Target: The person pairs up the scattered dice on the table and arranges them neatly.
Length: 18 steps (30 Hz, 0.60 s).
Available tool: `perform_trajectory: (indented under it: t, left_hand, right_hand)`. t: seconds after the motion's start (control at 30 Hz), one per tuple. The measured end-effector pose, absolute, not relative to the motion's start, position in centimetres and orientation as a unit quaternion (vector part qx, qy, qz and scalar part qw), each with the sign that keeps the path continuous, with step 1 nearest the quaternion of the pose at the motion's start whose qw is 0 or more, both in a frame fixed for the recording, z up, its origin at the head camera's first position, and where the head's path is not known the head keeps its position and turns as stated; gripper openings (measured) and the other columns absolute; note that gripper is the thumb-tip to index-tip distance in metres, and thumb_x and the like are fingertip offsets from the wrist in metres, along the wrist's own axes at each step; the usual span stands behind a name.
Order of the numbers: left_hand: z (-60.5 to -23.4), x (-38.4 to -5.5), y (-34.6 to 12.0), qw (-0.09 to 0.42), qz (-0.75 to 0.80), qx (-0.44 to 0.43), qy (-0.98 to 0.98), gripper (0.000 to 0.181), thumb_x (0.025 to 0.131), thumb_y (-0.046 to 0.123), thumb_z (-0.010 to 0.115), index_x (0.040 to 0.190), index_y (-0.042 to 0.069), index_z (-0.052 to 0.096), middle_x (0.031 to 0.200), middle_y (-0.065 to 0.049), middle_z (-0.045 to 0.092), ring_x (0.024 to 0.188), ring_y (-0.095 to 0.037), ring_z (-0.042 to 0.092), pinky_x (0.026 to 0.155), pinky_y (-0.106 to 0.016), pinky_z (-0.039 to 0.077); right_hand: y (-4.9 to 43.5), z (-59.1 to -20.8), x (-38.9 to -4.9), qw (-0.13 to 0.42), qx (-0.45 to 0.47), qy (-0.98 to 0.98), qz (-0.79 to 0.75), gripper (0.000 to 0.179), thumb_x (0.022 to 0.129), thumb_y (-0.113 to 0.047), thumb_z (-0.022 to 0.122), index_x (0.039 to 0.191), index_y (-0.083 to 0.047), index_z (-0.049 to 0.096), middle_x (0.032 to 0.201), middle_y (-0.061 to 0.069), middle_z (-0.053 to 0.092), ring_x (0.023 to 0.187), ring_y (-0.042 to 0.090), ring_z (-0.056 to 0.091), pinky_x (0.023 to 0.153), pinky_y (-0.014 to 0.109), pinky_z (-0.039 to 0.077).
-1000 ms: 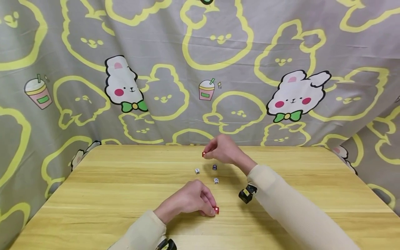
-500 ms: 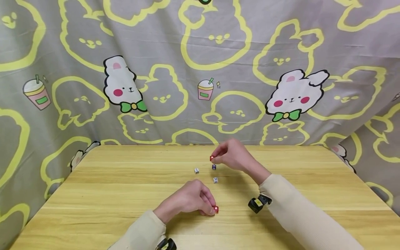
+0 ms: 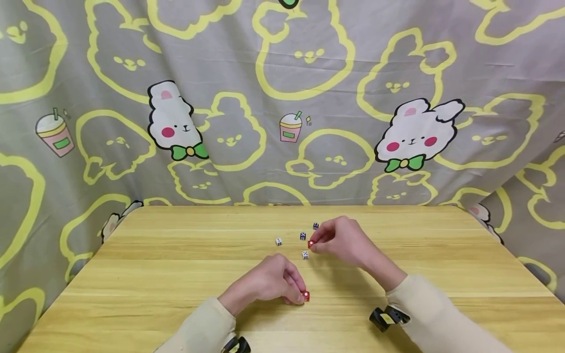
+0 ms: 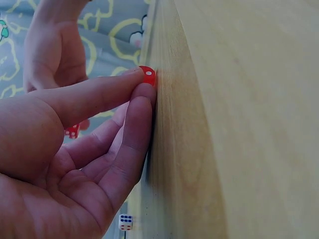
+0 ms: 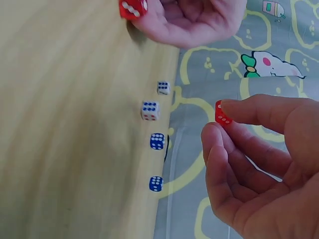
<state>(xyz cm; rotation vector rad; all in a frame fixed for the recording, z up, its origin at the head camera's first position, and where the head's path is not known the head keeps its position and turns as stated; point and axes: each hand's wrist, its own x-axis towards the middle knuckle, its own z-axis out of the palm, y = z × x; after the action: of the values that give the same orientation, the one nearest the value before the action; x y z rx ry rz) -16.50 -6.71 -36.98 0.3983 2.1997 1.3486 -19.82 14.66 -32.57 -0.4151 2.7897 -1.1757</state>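
My left hand (image 3: pixel 271 279) pinches a red die (image 3: pixel 306 296) between thumb and fingers at the near middle of the table; its fingertips are right at the wood in the left wrist view. Farther back, my right hand (image 3: pixel 346 242) pinches another red die (image 5: pixel 223 113) by its fingertips, raised over the table. Two white dice (image 3: pixel 278 241) (image 5: pixel 150 110) with blue and red pips lie close by on the wood. Two dark blue dice (image 3: pixel 302 236) (image 5: pixel 156 183) with white pips sit just behind the right hand's red die in the head view.
The wooden table (image 3: pixel 154 274) reaches back to a grey curtain (image 3: pixel 247 63) printed with yellow outlines and white rabbits. A black wrist camera (image 3: pixel 386 318) is strapped to the right forearm, and another (image 3: pixel 237 344) to the left.
My right hand has come nearer and to the right with its red die, so the rear blue die now shows. The left hand has stayed in place with its die.
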Motion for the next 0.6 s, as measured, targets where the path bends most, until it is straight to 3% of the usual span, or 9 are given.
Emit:
perform_trajectory:
  t: [0.23, 0.6]
  left_hand:
    - [-37.0, -16.5, -6.7, 0.261, 0.497, 0.143, 0.815, 0.014, 0.079, -0.006, 0.087, 0.082, 0.003, 0.077, 0.074, -0.006, 0.077, 0.062, -0.012, 0.068, 0.061, -0.028, 0.062]
    - [-36.9, -16.5, -6.5, 0.261, 0.499, 0.141, 0.814, 0.015, 0.079, -0.006, 0.087, 0.081, 0.005, 0.077, 0.074, -0.006, 0.077, 0.061, -0.011, 0.067, 0.060, -0.026, 0.060]
  right_hand:
    - [14.9, -33.4, -17.9, 0.078, -0.110, 0.909, -0.394, 0.009, 0.085, -0.011, 0.088, 0.089, -0.015, 0.081, 0.080, -0.005, 0.076, 0.075, 0.012, 0.063, 0.070, 0.027, 0.050]
    - [15.1, -35.1, -16.0, 0.155, -0.138, 0.887, -0.412, 0.014, 0.080, -0.004, 0.088, 0.082, -0.011, 0.076, 0.072, -0.001, 0.071, 0.064, 0.012, 0.060, 0.056, 0.027, 0.050]
